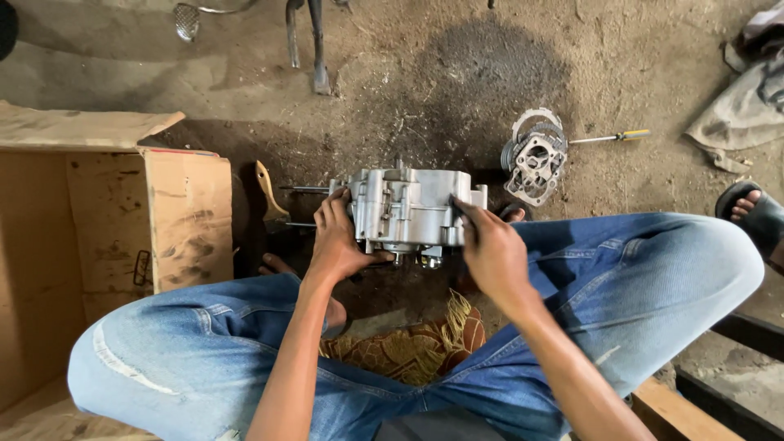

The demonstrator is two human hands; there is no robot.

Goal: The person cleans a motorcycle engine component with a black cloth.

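Head view, looking down: person seated low, knees apart in blue jeans, over a dirt floor [425, 90] stained dark with oil.

Grey cast-aluminium engine crankcase [406, 208] sits at frame centre, on the ground between the knees. 2 thin steel studs [304, 189] project from its left side.

Left hand [336, 241]: fingers wrapped on the case's left edge, thumb hooked under the lower edge; gripping. Right hand [487, 245]: fingers closed against the case's right end, also gripping. Whether it also pinches a small tool cannot be told.

Around the work:
- wooden-handled paintbrush [268, 196], left of the studs;
- grey metal cylinder part with a pale gasket ring [535, 155], right of centre, apart from the case;
- yellow-handled screwdriver [612, 137], just right of that part;
- open brown cardboard box [114, 220], left edge of frame;
- patterned brown cloth [408, 347], lower centre, under the legs;
- another person's sandalled foot [751, 212], right edge.

Judgement on handling: the casting looks heavy and greasy. Both hands should hold opposite ends, palms well seated. Any turn should be slow, studs kept away from the ground, mating faces out of the dirt.
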